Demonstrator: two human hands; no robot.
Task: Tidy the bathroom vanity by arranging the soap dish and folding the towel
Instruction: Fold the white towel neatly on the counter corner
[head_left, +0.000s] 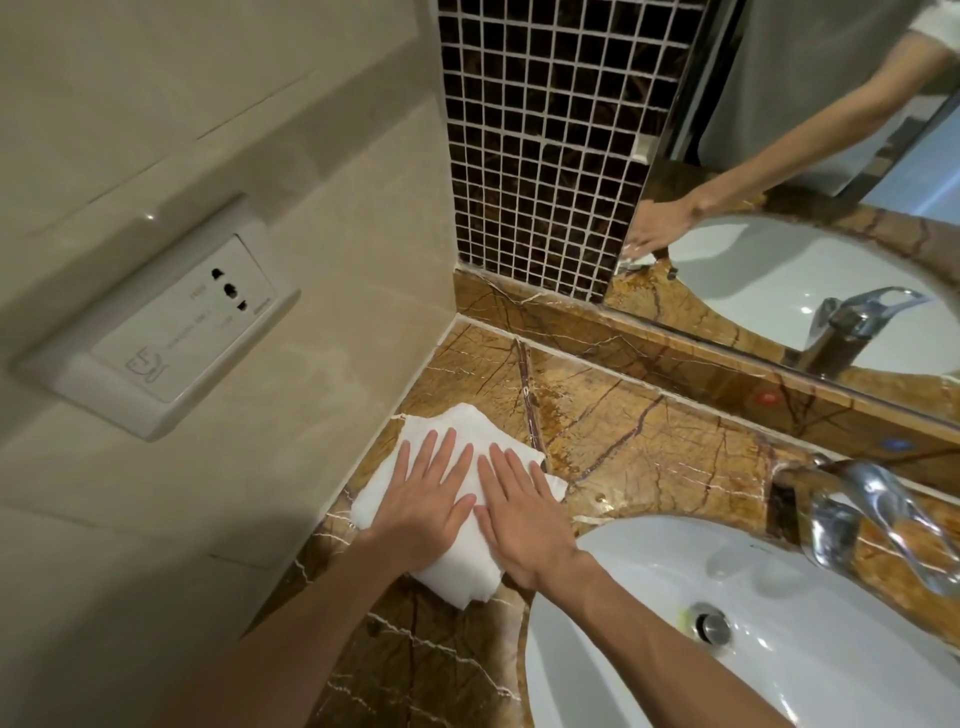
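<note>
Seen from the head camera: a white towel (457, 512), already folded into a small pad, lies on the brown marble worktop (623, 436), left of the sink (675, 597) and near the wall. The folding looks almost done; no soap dish is visible. The left hand (426, 506) and right hand (524, 519) press side by side on the towel, palms down, fingers (441, 452) straight and slightly spread, gripping nothing.

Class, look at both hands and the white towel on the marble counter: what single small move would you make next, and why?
Probably slide both palms outward to smooth the fold. The left hand and right hand lie flat, fingers spread, on the folded towel, whose far edge looks rumpled. It sits on the counter beside the sink. No soap dish is visible.
</note>
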